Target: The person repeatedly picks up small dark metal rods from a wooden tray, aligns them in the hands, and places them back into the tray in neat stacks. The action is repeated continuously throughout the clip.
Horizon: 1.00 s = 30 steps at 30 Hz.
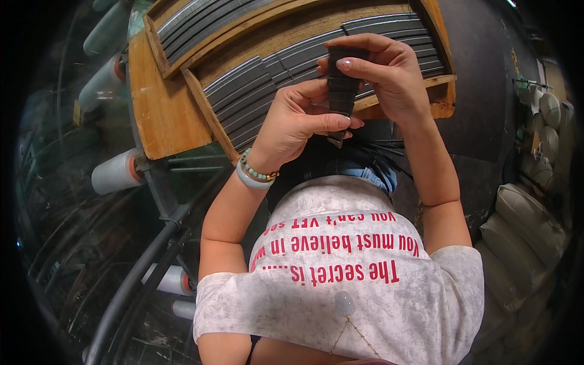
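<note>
A short dark band of ribbed or layered material [343,93] is stretched upright between my two hands, above the near edge of a wooden tray. My left hand [305,114] pinches its lower part between thumb and fingers; a small grey end pokes out below. My right hand [388,68] grips its upper part, thumb on the front face and fingers behind. Rows of flat dark grey strips with light edges [246,98] lie in the wooden tray [198,102] behind my hands. Several thin black strips [376,153] hang by my waist.
A second wooden tray [157,50] with similar strips stands beyond the first, on a wooden board [169,123]. Cones of white yarn [116,172] sit on a metal frame [159,237] at the left. Pale stuffed sacks [515,246] are piled at the right.
</note>
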Available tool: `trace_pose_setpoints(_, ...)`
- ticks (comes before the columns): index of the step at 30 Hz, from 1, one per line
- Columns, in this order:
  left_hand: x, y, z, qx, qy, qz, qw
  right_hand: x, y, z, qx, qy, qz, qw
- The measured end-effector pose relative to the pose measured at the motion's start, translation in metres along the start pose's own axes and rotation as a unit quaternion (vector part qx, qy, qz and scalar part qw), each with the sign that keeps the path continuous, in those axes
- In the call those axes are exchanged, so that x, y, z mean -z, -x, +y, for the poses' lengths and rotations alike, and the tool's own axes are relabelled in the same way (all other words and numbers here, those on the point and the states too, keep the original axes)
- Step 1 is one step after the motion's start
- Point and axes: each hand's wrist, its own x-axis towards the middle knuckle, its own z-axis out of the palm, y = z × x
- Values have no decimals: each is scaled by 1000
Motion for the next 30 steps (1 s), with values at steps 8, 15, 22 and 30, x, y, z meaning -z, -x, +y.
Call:
trace_pose_setpoints(8,7,1,-1,14,-16,-1,1000,12,4,-4,-42,-46,-34,997)
trace_pose_setpoints(15,2,2,3,12,-3,18,1000,16,14,-3,-27,1,-17,999)
trace_pose_setpoints(22,1,-2,-1,5,-99,34,994,7,13,0,25,54,0,998)
trace_pose_setpoints(30,4,-5,-5,-17,-145,17,989,0,4,-1,59,104,5,993)
